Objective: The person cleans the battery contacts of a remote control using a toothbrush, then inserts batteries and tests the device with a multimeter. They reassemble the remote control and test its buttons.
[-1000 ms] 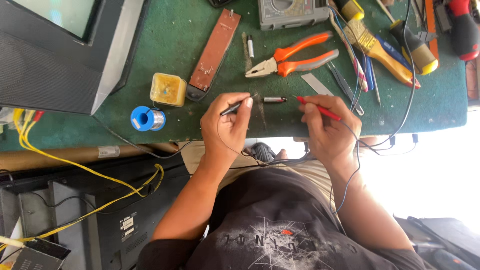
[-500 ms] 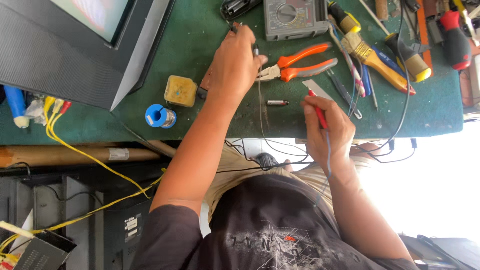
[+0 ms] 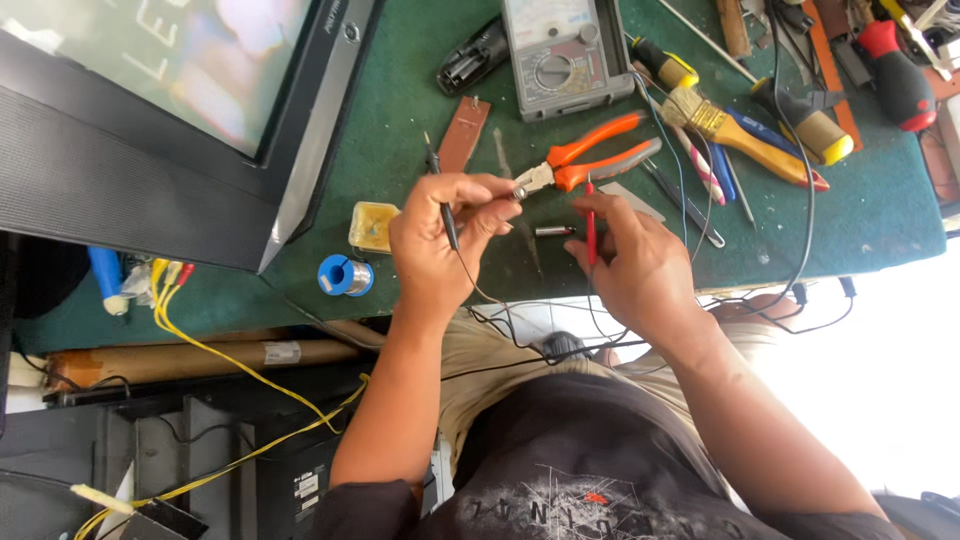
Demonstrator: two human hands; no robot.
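My left hand (image 3: 440, 235) grips a thin black test probe (image 3: 441, 200), its tip pointing away from me over the green bench top (image 3: 400, 110). A small shiny part sits pinched at the fingertips, close to the nose of the orange-handled pliers (image 3: 585, 165). My right hand (image 3: 630, 260) holds a red test probe (image 3: 590, 215) upright against the bench. Between the two hands lies a small dark cylindrical part (image 3: 552, 231). Thin black leads run from both probes down across my lap.
A grey analogue multimeter (image 3: 565, 50) sits at the back, a brown circuit strip (image 3: 462, 135) beside it. A television (image 3: 150, 110) fills the left. Solder spool (image 3: 346, 275), yellow flux tin (image 3: 373, 226), paintbrush (image 3: 730, 125), screwdrivers and a red-handled tool (image 3: 900, 75) crowd the right.
My left hand reached far back toward the brown strip, then came back nearer holding the black probe. My right hand stayed near the bench's front with the red probe.
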